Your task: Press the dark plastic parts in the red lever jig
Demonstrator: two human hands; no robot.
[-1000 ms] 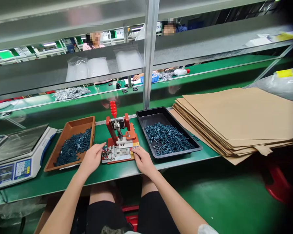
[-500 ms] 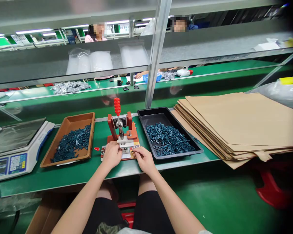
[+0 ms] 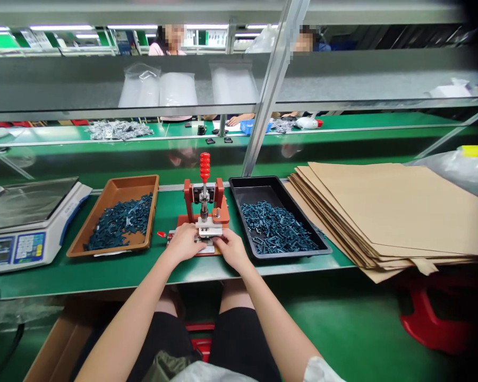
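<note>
A hand press with a toggle clamp (image 3: 204, 197) stands on the green bench, its red handle (image 3: 204, 167) upright. My left hand (image 3: 184, 243) rests at the left front of the press, fingers bent in against the metal block (image 3: 209, 230). From the right, my right hand (image 3: 233, 249) reaches in with thumb and finger pinched together at the block's front edge. Whatever small piece lies at the fingertips is too hidden to name. A brown tray (image 3: 112, 185) of small dark blue plastic parts (image 3: 121, 222) lies left; a black tray (image 3: 258, 187) of thin dark blue pieces (image 3: 276, 228) lies right.
A weighing scale (image 3: 27, 223) stands at the far left. Stacked cardboard sheets (image 3: 382, 207) lie at the right, over the bench edge. A metal post (image 3: 269, 95) rises behind the press. Co-workers sit across the bench beyond a shelf with plastic bags (image 3: 179, 89).
My right hand's fingertips have moved in to the front of the metal block. My left hand stays at the left front of the press. The camera view has tilted slightly.
</note>
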